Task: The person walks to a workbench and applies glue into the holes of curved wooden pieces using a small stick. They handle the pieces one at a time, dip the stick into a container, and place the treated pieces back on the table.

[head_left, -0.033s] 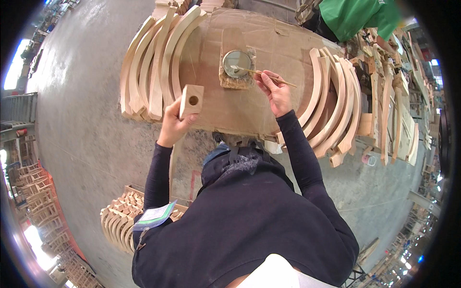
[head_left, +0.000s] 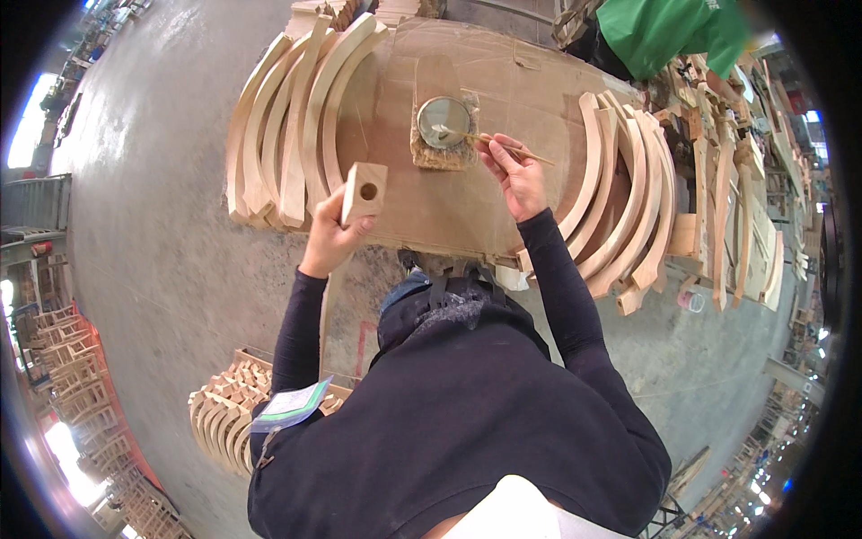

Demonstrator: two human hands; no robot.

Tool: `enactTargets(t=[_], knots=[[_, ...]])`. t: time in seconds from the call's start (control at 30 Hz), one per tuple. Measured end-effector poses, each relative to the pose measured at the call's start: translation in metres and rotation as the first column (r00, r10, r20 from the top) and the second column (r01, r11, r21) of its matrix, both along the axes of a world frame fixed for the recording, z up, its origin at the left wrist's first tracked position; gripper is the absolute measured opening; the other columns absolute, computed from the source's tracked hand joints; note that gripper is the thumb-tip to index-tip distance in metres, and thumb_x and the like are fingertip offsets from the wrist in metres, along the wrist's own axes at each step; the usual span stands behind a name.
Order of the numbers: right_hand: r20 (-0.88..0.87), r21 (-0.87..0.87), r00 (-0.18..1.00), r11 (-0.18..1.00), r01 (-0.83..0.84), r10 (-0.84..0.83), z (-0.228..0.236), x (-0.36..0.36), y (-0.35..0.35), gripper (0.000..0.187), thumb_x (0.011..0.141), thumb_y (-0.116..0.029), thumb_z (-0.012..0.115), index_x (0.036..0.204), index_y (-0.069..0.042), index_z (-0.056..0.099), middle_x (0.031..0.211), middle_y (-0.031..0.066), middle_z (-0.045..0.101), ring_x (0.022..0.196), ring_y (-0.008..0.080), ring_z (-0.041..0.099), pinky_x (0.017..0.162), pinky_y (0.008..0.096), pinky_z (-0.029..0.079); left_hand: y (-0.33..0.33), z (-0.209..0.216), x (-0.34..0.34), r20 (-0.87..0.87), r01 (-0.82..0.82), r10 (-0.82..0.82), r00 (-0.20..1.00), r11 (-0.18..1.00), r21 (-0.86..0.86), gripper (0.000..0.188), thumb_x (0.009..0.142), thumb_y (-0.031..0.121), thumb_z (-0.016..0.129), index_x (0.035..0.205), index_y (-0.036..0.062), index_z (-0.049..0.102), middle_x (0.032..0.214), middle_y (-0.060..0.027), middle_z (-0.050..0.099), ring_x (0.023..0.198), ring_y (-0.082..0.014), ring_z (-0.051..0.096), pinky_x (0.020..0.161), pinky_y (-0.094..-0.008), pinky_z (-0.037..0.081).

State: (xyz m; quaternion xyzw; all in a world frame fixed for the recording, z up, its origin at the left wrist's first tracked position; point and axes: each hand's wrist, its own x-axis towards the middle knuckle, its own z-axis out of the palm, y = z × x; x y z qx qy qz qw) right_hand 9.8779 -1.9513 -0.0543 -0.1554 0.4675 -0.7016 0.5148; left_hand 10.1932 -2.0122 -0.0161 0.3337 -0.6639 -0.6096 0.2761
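Observation:
My left hand (head_left: 333, 235) is closed round a pale wooden piece (head_left: 364, 195), whose squared end has a round hole facing up. Its far length is mostly hidden from this angle. Held between the fingertips of my right hand (head_left: 518, 178) is a thin stick-handled brush (head_left: 485, 140), slanting left. Its whitish tip is at the round container (head_left: 444, 121), over or in it; I cannot tell whether it touches the contents. The container rests on a rough, crusted block (head_left: 442, 160) on the cardboard-covered table (head_left: 400, 220).
Curved wooden parts lie in rows at the table's left (head_left: 305, 135) and right (head_left: 620, 198). More curved parts (head_left: 224, 413) are stacked low at my left. Stacked timber (head_left: 718, 198) stands at the far right, near a person in green (head_left: 673, 31).
My left hand and the wooden piece have shifted slightly right and nearer. The brush tip sits marginally lower in the picture.

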Motion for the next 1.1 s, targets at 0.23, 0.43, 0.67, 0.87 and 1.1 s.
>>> enactTargets(t=[0.23,0.43,0.67,0.87,1.1], knots=[[0.037,0.073,0.999,0.997,0.033,-0.036,0.002,-0.003,-0.003,0.014,0.090,-0.017,0.069,0.095,-0.007,0.060,0.100,0.0130,0.070,0.091,0.0200,0.069,0.077,0.0303,0.057,0.008,-0.011,-0.034,-0.058,0.018,-0.020,0.998,0.999,-0.030,0.051,0.085,0.024,0.074,0.124,-0.0021,0.055,0.101,-0.0038,0.066,0.093,-0.0084,0.057,0.083,-0.0271,0.048],[0.028,0.056,0.998,0.996,0.062,-0.064,0.007,0.000,-0.001,0.019,0.088,-0.020,0.072,0.090,-0.009,0.057,0.100,0.0143,0.070,0.089,0.0202,0.070,0.075,0.0299,0.057,0.009,-0.012,-0.050,-0.047,0.036,-0.037,0.998,0.999,-0.026,0.051,0.085,0.029,0.073,0.122,-0.0016,0.056,0.099,-0.0051,0.067,0.092,-0.0092,0.058,0.083,-0.0275,0.048],[0.041,0.030,0.997,0.997,0.065,-0.066,0.008,-0.004,0.001,0.017,0.088,-0.019,0.071,0.089,-0.010,0.057,0.100,0.0136,0.070,0.088,0.0194,0.069,0.073,0.0291,0.057,0.006,-0.017,-0.062,-0.049,0.027,-0.029,0.998,0.999,-0.036,0.049,0.086,0.030,0.073,0.120,-0.0019,0.057,0.098,-0.0040,0.066,0.090,-0.0082,0.057,0.081,-0.0269,0.049],[0.076,0.046,0.995,0.997,0.055,-0.058,0.007,-0.005,0.005,0.013,0.089,-0.016,0.070,0.093,-0.009,0.060,0.101,0.0125,0.070,0.090,0.0191,0.069,0.073,0.0274,0.056,0.010,-0.011,-0.069,-0.022,0.030,-0.029,0.999,0.999,0.037,0.051,0.085,0.030,0.074,0.120,-0.0026,0.057,0.098,-0.0033,0.066,0.089,-0.0076,0.058,0.078,-0.0254,0.049],[0.057,-0.001,0.996,0.997,0.072,-0.071,0.011,-0.005,0.003,0.012,0.090,-0.012,0.068,0.100,-0.008,0.062,0.104,0.0118,0.070,0.093,0.0181,0.068,0.074,0.0267,0.056,0.013,-0.017,-0.070,0.015,0.009,-0.010,1.000,0.998,0.061,0.054,0.085,0.039,0.073,0.120,-0.0002,0.058,0.097,-0.0027,0.066,0.086,-0.0085,0.058,0.076,-0.0257,0.048]])
